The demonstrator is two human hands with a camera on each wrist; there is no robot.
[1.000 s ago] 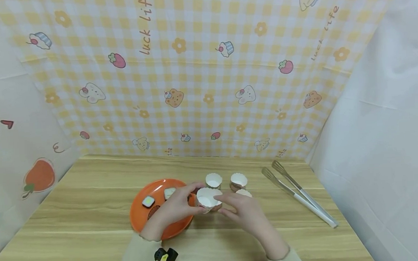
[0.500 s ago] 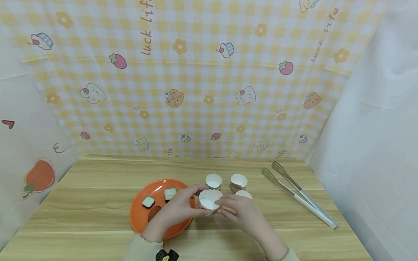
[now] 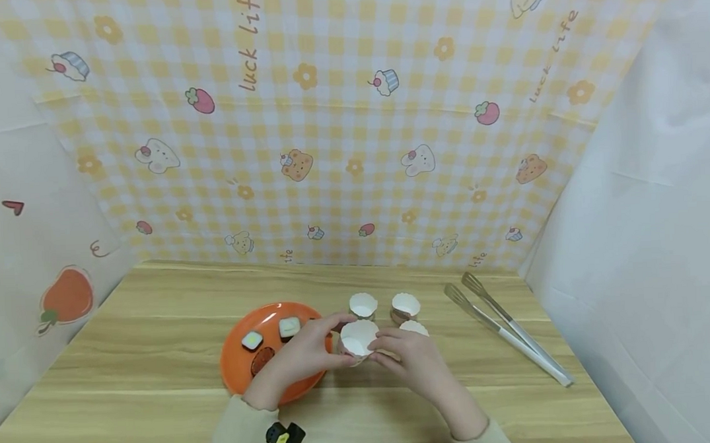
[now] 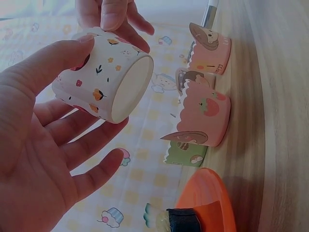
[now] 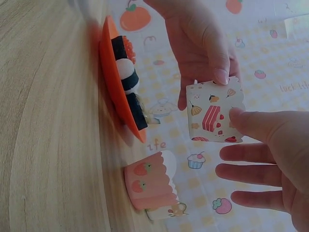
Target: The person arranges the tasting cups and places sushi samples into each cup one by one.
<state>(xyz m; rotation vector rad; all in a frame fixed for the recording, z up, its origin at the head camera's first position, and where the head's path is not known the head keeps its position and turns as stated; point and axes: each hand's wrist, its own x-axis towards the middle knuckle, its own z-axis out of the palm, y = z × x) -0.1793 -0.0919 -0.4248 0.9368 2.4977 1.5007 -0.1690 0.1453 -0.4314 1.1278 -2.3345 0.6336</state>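
A white paper baking cup (image 3: 359,338), printed with flowers and a cake slice, is held above the table between both hands. My left hand (image 3: 304,352) grips its side with the thumb on one side and fingers on the other. At the cup's right, my right hand (image 3: 413,359) pinches the scalloped rim, thumb toward me. The wrist views show the cup (image 4: 101,79) tilted, its base apart from the wood. Just behind it stand more paper cups: a green one (image 3: 363,306), a pink one (image 3: 406,308), and another pink cup (image 4: 205,113) partly hidden by my right hand in the head view.
Left of the cups lies an orange plate (image 3: 233,365) bearing several sushi pieces (image 3: 252,341), partly covered by my left forearm. A pair of slotted-end metal tongs (image 3: 515,337) rests at the right. A patterned cloth (image 3: 351,136) hangs along the table's back edge.
Both hands and the white paper cup have shifted slightly to the right. The plate, the standing cups and the tongs have stayed in place.
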